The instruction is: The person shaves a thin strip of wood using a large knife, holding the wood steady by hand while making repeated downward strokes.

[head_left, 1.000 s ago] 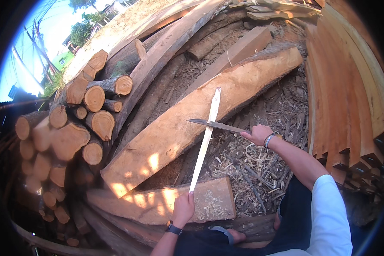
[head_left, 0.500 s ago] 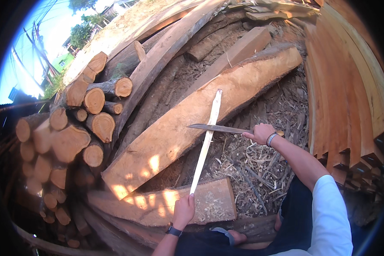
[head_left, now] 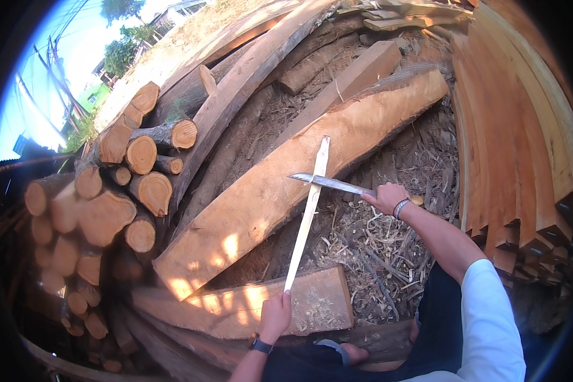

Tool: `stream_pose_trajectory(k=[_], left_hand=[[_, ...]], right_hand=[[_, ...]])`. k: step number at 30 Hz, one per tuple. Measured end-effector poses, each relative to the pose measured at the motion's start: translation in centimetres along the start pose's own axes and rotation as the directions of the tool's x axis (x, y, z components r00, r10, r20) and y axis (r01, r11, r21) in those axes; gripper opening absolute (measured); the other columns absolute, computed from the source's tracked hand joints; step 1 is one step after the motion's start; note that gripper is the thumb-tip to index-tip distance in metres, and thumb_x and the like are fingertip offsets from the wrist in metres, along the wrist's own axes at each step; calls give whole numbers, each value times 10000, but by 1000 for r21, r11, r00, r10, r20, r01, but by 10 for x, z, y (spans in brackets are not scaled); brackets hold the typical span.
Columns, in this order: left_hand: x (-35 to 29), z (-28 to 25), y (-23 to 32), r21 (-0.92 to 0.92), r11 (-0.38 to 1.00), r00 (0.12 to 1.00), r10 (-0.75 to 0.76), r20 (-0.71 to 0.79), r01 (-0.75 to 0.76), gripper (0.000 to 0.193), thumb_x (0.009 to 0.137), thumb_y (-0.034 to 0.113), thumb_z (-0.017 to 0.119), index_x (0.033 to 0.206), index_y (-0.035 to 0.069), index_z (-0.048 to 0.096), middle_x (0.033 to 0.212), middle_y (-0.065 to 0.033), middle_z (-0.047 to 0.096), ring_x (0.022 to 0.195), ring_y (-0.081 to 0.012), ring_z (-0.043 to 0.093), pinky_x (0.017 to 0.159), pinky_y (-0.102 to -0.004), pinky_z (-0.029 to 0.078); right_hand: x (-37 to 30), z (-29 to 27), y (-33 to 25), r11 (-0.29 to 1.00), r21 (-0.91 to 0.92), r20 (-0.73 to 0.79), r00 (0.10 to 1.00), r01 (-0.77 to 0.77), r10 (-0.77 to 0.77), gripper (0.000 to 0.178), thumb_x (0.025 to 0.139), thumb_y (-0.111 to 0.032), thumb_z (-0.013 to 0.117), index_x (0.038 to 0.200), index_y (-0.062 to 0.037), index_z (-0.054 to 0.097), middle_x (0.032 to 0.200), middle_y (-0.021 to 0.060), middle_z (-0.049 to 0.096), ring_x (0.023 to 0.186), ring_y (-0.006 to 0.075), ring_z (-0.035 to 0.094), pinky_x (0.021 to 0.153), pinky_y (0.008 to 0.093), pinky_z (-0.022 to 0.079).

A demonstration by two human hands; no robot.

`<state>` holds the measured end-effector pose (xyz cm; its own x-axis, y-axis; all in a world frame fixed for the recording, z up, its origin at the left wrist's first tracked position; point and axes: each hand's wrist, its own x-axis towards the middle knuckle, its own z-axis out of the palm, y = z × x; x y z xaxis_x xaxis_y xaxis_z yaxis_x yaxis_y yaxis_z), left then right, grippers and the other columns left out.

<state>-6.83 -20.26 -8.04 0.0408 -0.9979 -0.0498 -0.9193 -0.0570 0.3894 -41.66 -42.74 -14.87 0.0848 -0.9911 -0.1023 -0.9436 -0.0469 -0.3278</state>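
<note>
A pale, peeled wooden stick (head_left: 303, 239) slants away from me, its lower end gripped by my left hand (head_left: 275, 316). Its far end, with a darker tip, rests on a long sawn slab (head_left: 242, 200) with bark along its edge. My right hand (head_left: 388, 198) is closed around the handle of a machete (head_left: 345, 186). The blade lies across the upper part of the stick and points left. A small curl or splinter stands out on the stick just below the blade. The machete's handle is mostly covered by my fingers.
Cut logs (head_left: 153, 193) are stacked at the left. Curved planks (head_left: 503, 127) stand in a large pile at the right. A shorter board (head_left: 318, 299) lies near my feet, and wood shavings (head_left: 388, 254) cover the ground under my right arm. A squared beam (head_left: 356, 76) lies behind the slab.
The machete blade has shifted slightly up the stick and turned so its flat catches more light. A small splinter now shows below it. My left hand and the stick have hardly moved.
</note>
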Motion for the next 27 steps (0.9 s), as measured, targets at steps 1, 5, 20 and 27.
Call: stream_pose_trajectory(k=[1, 5, 20, 27], left_hand=[[-1, 0, -1, 4, 1000, 1000, 7, -13, -7, 397, 1002, 271, 451, 776, -17, 604, 709, -270, 602, 683, -469, 595, 616, -544, 444], [-1, 0, -4, -13, 1000, 1000, -21, 0, 21, 401, 1003, 271, 449, 778, -21, 605, 719, -276, 602, 694, -473, 597, 623, -546, 444], [-2, 0, -6, 7, 1000, 1000, -20, -6, 20, 393, 998, 276, 462, 771, -11, 604, 699, -255, 604, 676, -459, 599, 606, -535, 444], [-6, -3, 0, 2, 998, 997, -57, 53, 57, 404, 1000, 301, 450, 803, -12, 614, 737, -265, 614, 740, -468, 604, 653, -547, 447]], right_hand=[[0, -1, 0, 999, -18, 7, 1000, 30, -30, 828, 884, -745, 388, 897, 4, 739, 907, 234, 707, 875, 366, 699, 782, 454, 551], [4, -4, -2, 1000, -17, 40, 999, 21, -21, 813, 884, -739, 397, 911, -2, 740, 927, 240, 704, 896, 379, 693, 800, 463, 547], [8, 0, -3, 999, -25, 31, 999, 28, -27, 787, 898, -721, 394, 941, -15, 739, 953, 216, 712, 907, 358, 699, 812, 443, 549], [13, 3, 2, 993, 45, -23, 993, -111, 112, 767, 920, -687, 383, 955, -6, 735, 950, 224, 710, 909, 362, 696, 814, 454, 547]])
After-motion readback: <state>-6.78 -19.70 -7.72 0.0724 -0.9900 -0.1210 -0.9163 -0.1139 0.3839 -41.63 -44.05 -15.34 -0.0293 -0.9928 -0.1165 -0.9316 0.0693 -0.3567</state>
